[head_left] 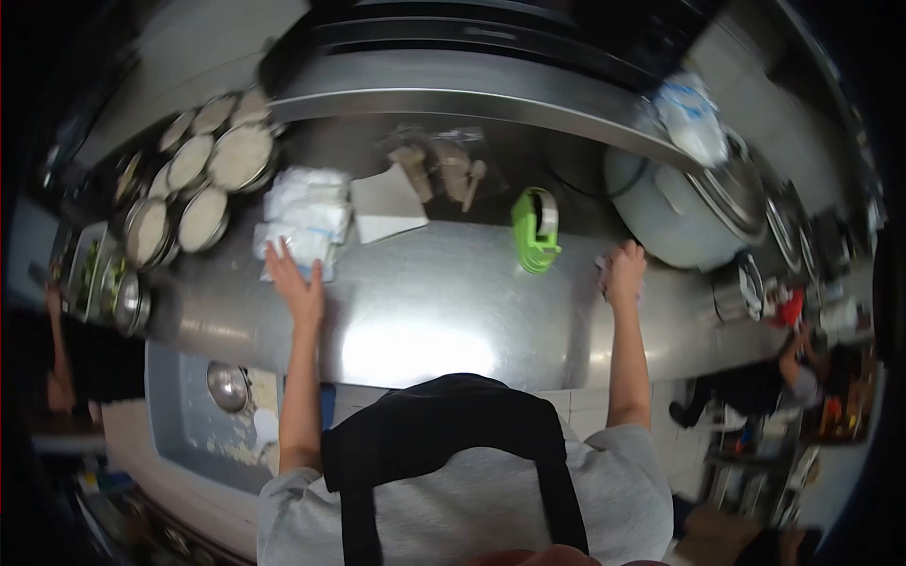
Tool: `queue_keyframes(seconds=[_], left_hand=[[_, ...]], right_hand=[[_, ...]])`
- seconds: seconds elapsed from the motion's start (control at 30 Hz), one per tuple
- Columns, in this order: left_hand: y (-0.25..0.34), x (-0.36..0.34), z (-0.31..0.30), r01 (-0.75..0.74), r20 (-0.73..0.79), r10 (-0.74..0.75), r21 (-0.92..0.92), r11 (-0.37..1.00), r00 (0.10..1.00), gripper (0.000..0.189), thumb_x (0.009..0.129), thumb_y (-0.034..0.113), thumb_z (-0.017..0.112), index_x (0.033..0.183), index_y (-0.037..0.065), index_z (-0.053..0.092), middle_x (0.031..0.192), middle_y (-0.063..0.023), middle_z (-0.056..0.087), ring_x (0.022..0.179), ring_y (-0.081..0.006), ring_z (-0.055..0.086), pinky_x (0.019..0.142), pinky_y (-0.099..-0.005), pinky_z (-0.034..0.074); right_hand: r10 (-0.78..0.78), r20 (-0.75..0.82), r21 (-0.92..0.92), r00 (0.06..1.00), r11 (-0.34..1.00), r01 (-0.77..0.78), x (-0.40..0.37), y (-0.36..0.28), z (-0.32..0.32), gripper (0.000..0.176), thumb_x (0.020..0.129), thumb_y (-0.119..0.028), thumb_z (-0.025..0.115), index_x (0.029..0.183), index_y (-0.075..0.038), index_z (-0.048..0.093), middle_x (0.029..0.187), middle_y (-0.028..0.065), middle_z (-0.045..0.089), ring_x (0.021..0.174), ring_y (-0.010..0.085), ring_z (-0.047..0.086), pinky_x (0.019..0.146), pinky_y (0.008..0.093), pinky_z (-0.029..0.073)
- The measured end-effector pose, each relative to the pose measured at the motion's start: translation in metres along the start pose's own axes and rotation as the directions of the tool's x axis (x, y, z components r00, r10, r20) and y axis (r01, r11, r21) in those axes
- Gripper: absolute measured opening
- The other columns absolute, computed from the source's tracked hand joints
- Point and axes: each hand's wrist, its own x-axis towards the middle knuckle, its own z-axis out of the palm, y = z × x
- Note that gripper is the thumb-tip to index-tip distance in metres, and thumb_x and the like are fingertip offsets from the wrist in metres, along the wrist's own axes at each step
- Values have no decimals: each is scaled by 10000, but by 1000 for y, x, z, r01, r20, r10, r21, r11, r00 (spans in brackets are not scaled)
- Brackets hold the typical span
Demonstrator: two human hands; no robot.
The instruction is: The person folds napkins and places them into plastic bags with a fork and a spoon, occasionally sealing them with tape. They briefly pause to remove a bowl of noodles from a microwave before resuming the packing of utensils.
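Note:
I stand at a steel counter (444,302) with both arms stretched out over it. My left hand (294,283) lies flat with fingers spread, its tips touching a stack of white folded cloths (307,222). My right hand (624,274) rests on the counter beside a large rice cooker (679,212), closed on a small pale thing that is too blurred to name. A green tape dispenser (536,229) stands between my hands, nearer the right one. A white sheet of paper (387,203) lies just right of the cloths.
Several round lidded steel containers (203,179) crowd the far left. A sink (222,415) sits at the near left. Plastic bags (448,165) lie at the back, and a white bag (694,113) tops the cooker. Another person (783,377) crouches at right, and another's arm (58,349) shows at left.

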Motion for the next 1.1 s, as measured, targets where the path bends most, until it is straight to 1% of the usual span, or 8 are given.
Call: queue_keyframes(seconds=[0.17, 0.27, 0.33, 0.53, 0.63, 0.93, 1.07, 1.1], left_hand=[[24, -33, -32, 151, -23, -155, -123, 981, 988, 622, 861, 294, 491, 1371, 37, 245, 1437, -206, 150, 1318, -378, 122, 1061, -466, 99], [19, -54, -43, 199, -20, -204, -150, 969, 979, 586, 869, 260, 478, 1364, 35, 259, 1435, -205, 157, 1317, -372, 130, 1062, -457, 106], [14, -65, -49, 222, 19, -221, -120, 968, 975, 573, 872, 250, 474, 1362, 35, 268, 1432, -207, 168, 1312, -369, 148, 1062, -449, 110], [17, -82, -64, 278, -28, -282, -114, 954, 959, 538, 880, 241, 465, 1348, 32, 303, 1420, -209, 206, 1305, -354, 187, 1056, -440, 121], [19, -90, -61, 294, -5, -297, -124, 948, 955, 517, 892, 242, 445, 1345, 31, 311, 1422, -203, 205, 1305, -345, 189, 1054, -442, 125], [55, -65, -41, 179, 59, -169, -262, 949, 984, 513, 903, 257, 426, 1347, 30, 307, 1424, -188, 207, 1307, -333, 183, 1053, -441, 133], [65, -55, -43, 139, 68, -126, -259, 956, 990, 524, 903, 267, 427, 1350, 25, 297, 1423, -187, 211, 1309, -335, 184, 1057, -440, 124], [66, -54, -41, 100, 80, -81, -264, 959, 993, 532, 902, 271, 431, 1351, 23, 292, 1424, -187, 210, 1312, -337, 179, 1061, -439, 117]], right_hand=[[12, 180, -6, 984, 1000, -11, 20, 1, 10, 152, 681, -112, 628, 825, -66, 649, 979, 103, 525, 988, 297, 469, 796, 409, 396], [93, 30, 0, 995, 996, -93, 49, -22, -12, 137, 715, -118, 626, 841, -70, 651, 984, 124, 542, 975, 315, 487, 793, 414, 407], [-15, -109, 241, 994, 970, 41, 72, -33, -19, 95, 736, -121, 621, 806, -64, 652, 911, 146, 574, 904, 334, 518, 774, 417, 421], [99, 309, 111, 946, 984, -140, 64, 2, -1, 96, 673, -123, 655, 744, -59, 662, 856, 138, 605, 877, 316, 550, 748, 421, 455], [12, 447, -185, 895, 980, 79, 37, 17, 17, 124, 688, -155, 653, 792, -88, 666, 946, 111, 577, 974, 298, 515, 798, 422, 435], [-48, 242, 68, 969, 997, 33, 29, 26, -11, 159, 708, -156, 651, 800, -34, 604, 863, 94, 544, 941, 270, 502, 758, 411, 407], [168, -333, 515, 928, 857, 30, 78, -5, -120, 94, 773, -96, 614, 781, -19, 561, 811, 120, 537, 828, 294, 517, 752, 394, 399], [95, -463, 424, 881, 897, 126, 91, -12, -148, 79, 786, -98, 604, 808, -27, 578, 856, 122, 547, 849, 297, 514, 771, 393, 398]])
